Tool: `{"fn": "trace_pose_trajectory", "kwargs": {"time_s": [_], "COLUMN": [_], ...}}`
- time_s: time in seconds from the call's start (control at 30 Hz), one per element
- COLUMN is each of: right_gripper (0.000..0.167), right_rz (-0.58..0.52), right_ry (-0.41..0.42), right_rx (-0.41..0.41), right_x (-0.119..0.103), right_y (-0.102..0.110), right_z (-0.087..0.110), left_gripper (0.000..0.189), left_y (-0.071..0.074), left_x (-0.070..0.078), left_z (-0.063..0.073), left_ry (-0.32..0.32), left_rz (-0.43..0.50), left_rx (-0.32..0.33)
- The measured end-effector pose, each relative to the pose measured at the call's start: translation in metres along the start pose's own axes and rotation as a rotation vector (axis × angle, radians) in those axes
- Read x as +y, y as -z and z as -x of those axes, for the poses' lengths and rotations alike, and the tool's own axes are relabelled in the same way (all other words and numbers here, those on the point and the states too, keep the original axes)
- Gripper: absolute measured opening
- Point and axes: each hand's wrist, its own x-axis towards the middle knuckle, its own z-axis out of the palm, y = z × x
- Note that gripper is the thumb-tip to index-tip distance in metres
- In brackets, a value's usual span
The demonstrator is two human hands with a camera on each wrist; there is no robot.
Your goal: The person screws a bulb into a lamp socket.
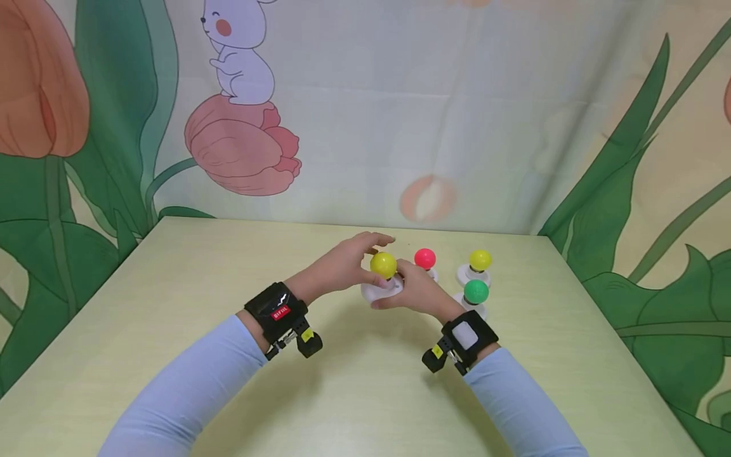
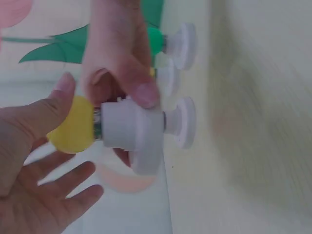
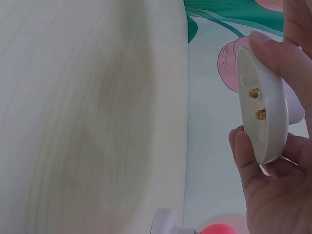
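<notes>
My right hand (image 1: 422,292) grips a round white lamp holder (image 1: 377,292) by its rim, raised over the table. Screwed or set into the holder is a yellow bulb (image 1: 383,264), with some of its metal thread showing in the left wrist view. My left hand (image 1: 342,263) is around the bulb: the thumb (image 2: 58,100) touches it, while the other fingers are spread and fairly straight beyond it. In the right wrist view, the holder's hollow underside shows two brass terminals (image 3: 261,114), and my right fingers and thumb hold opposite edges.
Right of my hands stand a red bulb (image 1: 425,258), another yellow bulb (image 1: 480,259) and a green bulb (image 1: 476,291), each on a white base. A printed curtain (image 1: 354,146) hangs behind the pale table (image 1: 354,393). A strapped camera sits on each wrist.
</notes>
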Motion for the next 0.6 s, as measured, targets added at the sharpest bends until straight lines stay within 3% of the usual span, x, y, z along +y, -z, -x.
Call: {"fn": "trace_pose_trajectory", "kwargs": {"time_s": [0.13, 0.27, 0.6], "right_gripper": [0.071, 0.074, 0.065], "right_rz": [-0.011, -0.020, -0.002], "right_ry": [-0.007, -0.020, -0.020], "right_rx": [-0.011, -0.019, -0.012], "right_x": [0.0004, -0.0008, -0.0028], "right_y": [0.0010, 0.0017, -0.0002], "right_z": [-0.0007, -0.0005, -0.0006], "left_gripper": [0.056, 0.047, 0.046], "left_y": [0.0061, 0.0077, 0.0014], "left_x": [-0.0018, -0.0010, 0.0006], "left_z": [0.0007, 0.0006, -0.0032], "left_ry": [-0.069, -0.084, 0.042], "left_rz": [0.082, 0.084, 0.084], "left_rx": [-0.074, -0.093, 0.017]}}
